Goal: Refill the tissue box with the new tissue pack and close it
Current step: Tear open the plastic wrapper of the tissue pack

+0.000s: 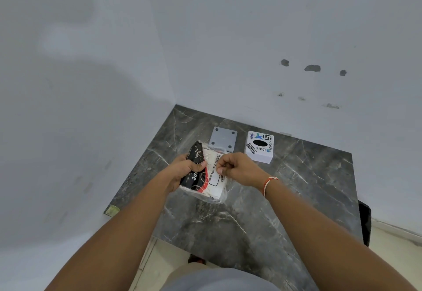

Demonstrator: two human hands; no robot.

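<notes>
The dark marble table stands in a wall corner. The white tissue box and its grey base panel lie separated at the far edge, leaving the box open for refilling. The tissue pack is held above the table. The left hand clamps its dark side to steady it; the right hand pinches the clear wrapper, apparently to tear it.

The tissue pack, in clear plastic with black, red and white print, is held above the table, tilted. The white tissue box with stickers and oval slot lies behind it, beside its grey square lid
</notes>
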